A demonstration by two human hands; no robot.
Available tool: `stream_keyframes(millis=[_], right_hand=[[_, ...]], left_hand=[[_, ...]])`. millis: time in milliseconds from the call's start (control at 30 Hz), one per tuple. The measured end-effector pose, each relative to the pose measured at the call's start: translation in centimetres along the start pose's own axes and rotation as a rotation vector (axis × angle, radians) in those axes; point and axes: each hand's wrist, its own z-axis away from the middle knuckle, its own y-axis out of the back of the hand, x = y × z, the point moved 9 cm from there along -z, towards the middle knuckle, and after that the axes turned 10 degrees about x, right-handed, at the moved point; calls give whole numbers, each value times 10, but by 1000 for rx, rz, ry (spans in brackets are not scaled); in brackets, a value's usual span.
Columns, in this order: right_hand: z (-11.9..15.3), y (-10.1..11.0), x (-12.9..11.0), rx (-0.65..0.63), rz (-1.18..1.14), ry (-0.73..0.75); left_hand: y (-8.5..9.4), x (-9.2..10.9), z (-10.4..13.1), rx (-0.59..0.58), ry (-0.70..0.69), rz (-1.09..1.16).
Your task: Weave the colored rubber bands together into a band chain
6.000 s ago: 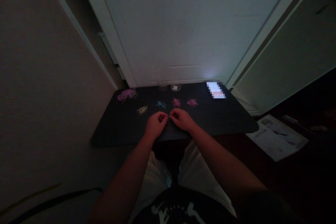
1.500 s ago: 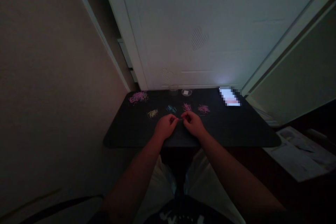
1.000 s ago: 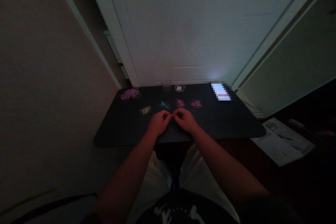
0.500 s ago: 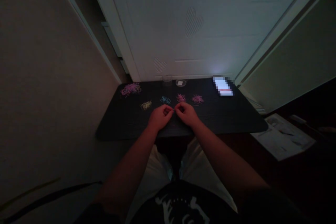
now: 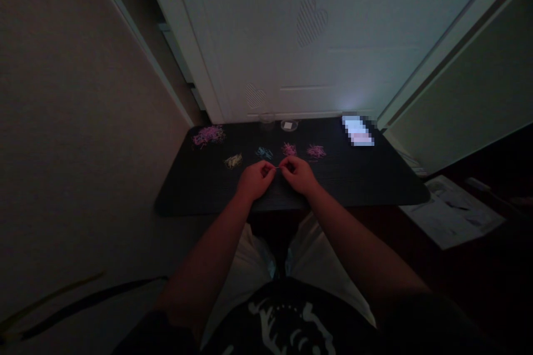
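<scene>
Above the front middle of the dark table, my left hand (image 5: 256, 179) and my right hand (image 5: 298, 175) face each other, fingertips pinched a short gap apart. Between them runs a thin, short strand (image 5: 277, 167), gripped at both ends; it is too small and dim to name more exactly. Just beyond the fingers lie small heaps of thin short pieces: a blue heap (image 5: 264, 152), a deep pink heap (image 5: 289, 149) and a lighter pink heap (image 5: 316, 151). To the left is a pale yellow heap (image 5: 233, 161).
A larger mixed pink and purple heap (image 5: 209, 135) lies at the table's back left corner. A clear cup (image 5: 267, 120) and a round clear lid (image 5: 288, 126) stand at the back edge. At back right is a lit phone (image 5: 358, 131). A white door (image 5: 258, 39) rises behind the table (image 5: 358, 183).
The fingertips are slightly farther apart, and more of the strand shows between them. The whole view has shifted a little; the heaps look unchanged.
</scene>
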Motion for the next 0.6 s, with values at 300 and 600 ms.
stream_keyframes(millis=[300, 600], right_hand=[[0, 0, -1, -9, 8, 3], [0, 1, -1, 7, -1, -8]], left_hand=[[0, -1, 0, 14, 11, 16], [-1, -3, 0, 10, 22, 39]])
